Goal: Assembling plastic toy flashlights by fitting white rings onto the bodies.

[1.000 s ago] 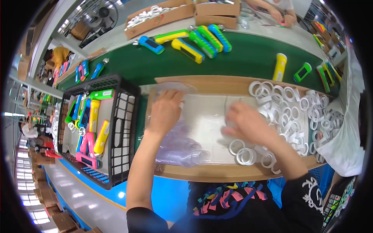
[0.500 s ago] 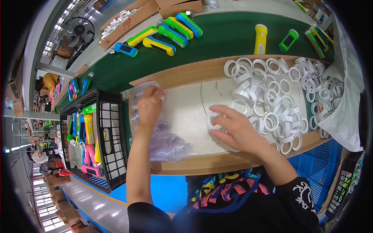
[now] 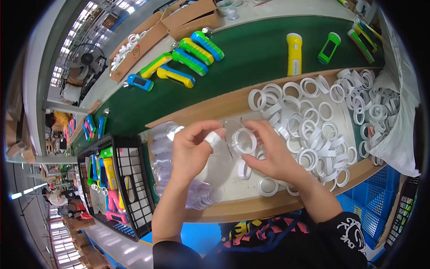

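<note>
Over the middle of a shallow cardboard tray [image 3: 219,210], my two hands are close together. My left hand [image 3: 190,150] is closed in a pinch at the edge of a clear round plastic lens [image 3: 231,127]; a white band is at its thumb. My right hand [image 3: 275,154] curls its fingers and thumb round a white plastic ring [image 3: 254,142], which sits against the lens. How far the two overlap is hard to make out. Stacked clear lenses [image 3: 204,195] lie beside my left forearm. A loose heap of white rings [image 3: 309,130] fills the tray's right side.
A black basket [image 3: 139,193] with colourful flashlights stands at left. Across the green belt [image 3: 251,49] lie several flashlights, including a yellow one [image 3: 294,54]. A white sack [image 3: 398,143] spills rings at right. Blue crates [image 3: 374,201] stand below, and cardboard boxes [image 3: 134,51] lie at the back.
My left hand has come from the lens stacks to the middle with a clear lens. My right hand has lifted a white ring to meet it. The view has shifted slightly.
</note>
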The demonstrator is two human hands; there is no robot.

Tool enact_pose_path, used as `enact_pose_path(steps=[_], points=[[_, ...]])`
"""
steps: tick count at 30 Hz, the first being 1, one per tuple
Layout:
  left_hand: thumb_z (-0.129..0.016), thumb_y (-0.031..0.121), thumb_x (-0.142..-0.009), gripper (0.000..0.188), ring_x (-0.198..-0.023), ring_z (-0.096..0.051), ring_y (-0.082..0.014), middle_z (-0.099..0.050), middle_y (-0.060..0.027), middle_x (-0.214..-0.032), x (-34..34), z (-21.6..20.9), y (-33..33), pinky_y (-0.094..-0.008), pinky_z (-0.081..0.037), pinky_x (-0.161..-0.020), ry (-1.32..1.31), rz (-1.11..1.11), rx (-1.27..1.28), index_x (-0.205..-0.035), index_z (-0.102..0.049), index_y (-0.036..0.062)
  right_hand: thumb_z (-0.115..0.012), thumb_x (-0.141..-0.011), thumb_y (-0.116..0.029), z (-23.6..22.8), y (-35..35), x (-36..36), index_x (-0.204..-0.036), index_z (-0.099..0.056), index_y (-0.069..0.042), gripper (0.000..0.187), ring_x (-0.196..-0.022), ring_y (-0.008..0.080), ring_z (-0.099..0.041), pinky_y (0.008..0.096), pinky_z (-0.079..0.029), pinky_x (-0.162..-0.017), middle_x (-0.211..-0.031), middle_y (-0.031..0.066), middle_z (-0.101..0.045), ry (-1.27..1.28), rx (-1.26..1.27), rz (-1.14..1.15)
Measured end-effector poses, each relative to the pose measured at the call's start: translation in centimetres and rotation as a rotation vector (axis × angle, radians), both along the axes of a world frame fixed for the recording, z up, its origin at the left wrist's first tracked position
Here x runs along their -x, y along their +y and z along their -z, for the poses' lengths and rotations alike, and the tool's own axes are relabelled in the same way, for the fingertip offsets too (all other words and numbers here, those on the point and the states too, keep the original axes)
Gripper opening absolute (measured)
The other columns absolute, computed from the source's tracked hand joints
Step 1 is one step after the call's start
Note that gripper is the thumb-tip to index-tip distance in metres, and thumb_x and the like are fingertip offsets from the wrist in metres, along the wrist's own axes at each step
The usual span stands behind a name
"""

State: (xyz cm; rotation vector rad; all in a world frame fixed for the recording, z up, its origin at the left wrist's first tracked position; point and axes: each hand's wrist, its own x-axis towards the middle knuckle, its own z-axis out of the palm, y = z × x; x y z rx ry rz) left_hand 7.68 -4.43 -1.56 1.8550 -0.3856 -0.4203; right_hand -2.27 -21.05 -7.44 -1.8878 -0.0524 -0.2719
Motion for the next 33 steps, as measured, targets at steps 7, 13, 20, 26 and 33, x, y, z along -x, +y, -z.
enact_pose_path(steps=[7, 13, 20, 26, 33], points=[[-0.067, 0.001, -0.079, 0.016, -0.063, -0.055, -0.0044, -0.065, -0.0001, -0.078, -0.3, -0.3, -3.6, -0.0194, -0.044, -0.054, 0.094, 0.125, 0.116, -0.095, -0.067, 0.0034, -0.039, -0.090, -0.020, 0.2, -1.9, -0.8, -0.126, -0.039, -0.001, 0.041, -0.107, 0.0317, -0.056, 0.0423, -0.046, -0.087, -0.119, 0.0154, -0.053, 0.295, -1.587, -0.209], [-0.075, 0.017, -0.073, 0.022, -0.054, -0.046, -0.0075, -0.054, -0.0005, -0.061, -6.6, 3.1, -6.8, -0.0236, -0.039, -0.050, -0.442, 0.101, -0.036, -0.080, -0.059, 0.0038, -0.039, -0.089, -0.022, 1.5, -3.0, -0.7, -0.114, -0.048, -0.004, 0.032, -0.106, 0.0391, -0.054, 0.0432, -0.045, -0.085, -0.118, 0.0200, -0.055, 0.221, -1.788, -0.184], [-0.049, 0.050, -0.086, 0.043, -0.106, -0.048, -0.0363, -0.055, -0.0213, -0.115, -20.5, 8.9, -14.3, -0.0473, -0.039, -0.085, -0.983, 0.019, -1.153, -0.119, -0.056, 0.0229, -0.038, -0.089, -0.024, 0.4, -2.7, -1.0, -0.116, -0.044, -0.004, 0.034, -0.105, 0.0374, -0.053, 0.0402, -0.042, -0.082, -0.122, 0.0265, -0.049, 0.194, -1.737, -0.160], [-0.059, 0.044, -0.075, 0.041, -0.106, -0.047, -0.0339, -0.056, -0.0169, -0.105, -21.7, 9.6, -13.7, -0.0452, -0.038, -0.088, -1.009, 0.037, -1.195, -0.111, -0.060, 0.0245, -0.039, -0.088, -0.026, 0.6, -3.5, -1.0, -0.130, -0.039, -0.015, 0.043, -0.095, 0.0316, -0.055, 0.0396, -0.042, -0.079, -0.119, 0.0257, -0.050, 0.082, -1.771, -0.203], [-0.062, 0.013, -0.072, 0.035, -0.088, -0.054, -0.0318, -0.053, -0.0167, -0.091, -17.3, 6.5, -1.1, -0.0394, -0.044, -0.080, -0.811, 0.237, -0.824, -0.106, -0.060, 0.0196, -0.040, -0.096, -0.036, 0.2, -3.1, -0.7, -0.121, -0.045, -0.013, 0.034, -0.082, 0.0251, -0.057, 0.0351, -0.043, -0.069, -0.104, 0.0184, -0.058, 0.121, -1.818, -0.115]])
